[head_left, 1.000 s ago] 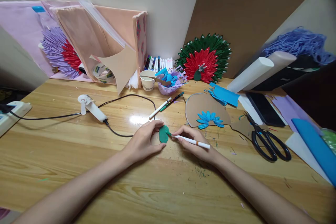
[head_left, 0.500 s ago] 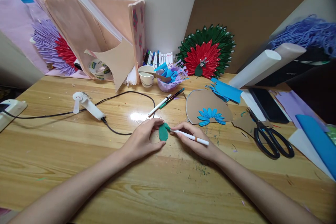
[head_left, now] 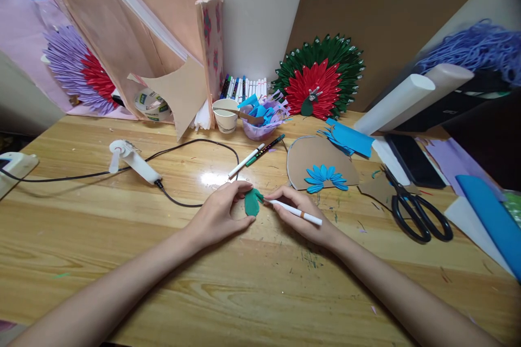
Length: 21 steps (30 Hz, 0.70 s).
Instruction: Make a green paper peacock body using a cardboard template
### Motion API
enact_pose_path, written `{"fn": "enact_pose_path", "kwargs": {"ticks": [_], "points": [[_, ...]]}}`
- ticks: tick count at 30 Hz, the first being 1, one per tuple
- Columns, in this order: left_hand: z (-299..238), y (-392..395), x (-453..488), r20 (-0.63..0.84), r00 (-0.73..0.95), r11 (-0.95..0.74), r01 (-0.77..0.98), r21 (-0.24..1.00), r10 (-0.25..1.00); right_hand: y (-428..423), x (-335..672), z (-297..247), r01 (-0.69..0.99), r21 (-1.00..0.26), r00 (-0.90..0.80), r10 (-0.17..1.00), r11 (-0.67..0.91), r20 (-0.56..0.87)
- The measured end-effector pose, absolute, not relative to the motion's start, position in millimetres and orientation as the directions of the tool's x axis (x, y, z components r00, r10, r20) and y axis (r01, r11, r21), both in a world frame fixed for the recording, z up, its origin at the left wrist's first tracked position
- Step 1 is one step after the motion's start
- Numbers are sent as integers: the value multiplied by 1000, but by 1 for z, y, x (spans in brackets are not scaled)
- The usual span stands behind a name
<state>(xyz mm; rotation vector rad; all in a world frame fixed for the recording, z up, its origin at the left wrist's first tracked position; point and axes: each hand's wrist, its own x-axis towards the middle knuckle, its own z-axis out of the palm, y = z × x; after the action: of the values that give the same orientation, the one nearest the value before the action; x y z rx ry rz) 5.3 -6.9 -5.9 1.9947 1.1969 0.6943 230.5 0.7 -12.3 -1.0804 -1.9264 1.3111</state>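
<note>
My left hand [head_left: 225,210] pinches a small green cutout [head_left: 252,203] between thumb and fingers, just over the table. The cutout has an oval body with a narrow piece sticking out at its upper right. In my right hand [head_left: 302,217] is a white marker [head_left: 297,211] with a brown band, held like a pen. Its tip points at the cutout's upper right; whether it touches I cannot tell. Behind my right hand lies a rounded cardboard piece [head_left: 301,157] with a fan of blue paper petals [head_left: 325,178] on it.
Black-handled scissors [head_left: 419,217] lie at right by a phone [head_left: 413,160] and blue paper. A white glue gun [head_left: 136,162] with its cord is at left. Behind are two markers [head_left: 260,154], a paper cup [head_left: 225,119], a bowl of scraps [head_left: 260,129] and a red-green paper fan [head_left: 321,81].
The whole view has shifted slightly. Both hands keep their hold on the green cutout and the marker, with little other visible movement.
</note>
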Motion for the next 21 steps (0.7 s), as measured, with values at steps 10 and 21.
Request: {"fn": "enact_pose_path", "kwargs": {"ticks": [10,21], "points": [[-4,-7,6,81,426,-318,523,791,901,1,232,-14,285,-941,-512,859,182,11],[-3,-6,6,74,423,-313,529,789,903,1,232,-16,280,-941,-510,860,193,25]]}}
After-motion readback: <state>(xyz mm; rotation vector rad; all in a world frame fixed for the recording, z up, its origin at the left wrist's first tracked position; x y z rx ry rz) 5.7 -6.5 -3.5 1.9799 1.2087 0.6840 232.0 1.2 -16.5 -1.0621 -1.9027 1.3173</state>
